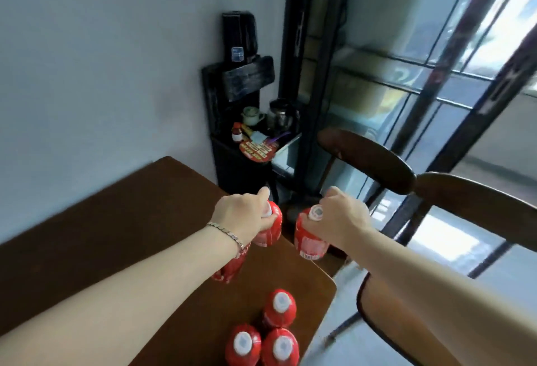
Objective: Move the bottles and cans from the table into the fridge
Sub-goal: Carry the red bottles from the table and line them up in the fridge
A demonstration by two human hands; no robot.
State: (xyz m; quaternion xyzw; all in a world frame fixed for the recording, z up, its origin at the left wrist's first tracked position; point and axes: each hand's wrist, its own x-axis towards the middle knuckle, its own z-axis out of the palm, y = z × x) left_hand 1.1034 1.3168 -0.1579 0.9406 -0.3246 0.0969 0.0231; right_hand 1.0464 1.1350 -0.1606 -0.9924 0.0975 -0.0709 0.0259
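Observation:
My left hand (244,214) grips a red bottle (268,229) by its top, lifted above the brown table (122,220). My right hand (340,217) holds a second red bottle (309,242) with a white cap, just past the table's right edge. Another red bottle (231,267) stands partly hidden under my left wrist. Three more red bottles with white caps (279,310) (242,345) (280,348) stand together at the table's near right corner. The glass-door fridge (363,81) stands ahead on the right.
A black stand (232,121) with a kettle, a cup and small items sits in the corner by the wall. Two dark wooden chairs (369,162) (479,203) stand to the right between the table and the fridge.

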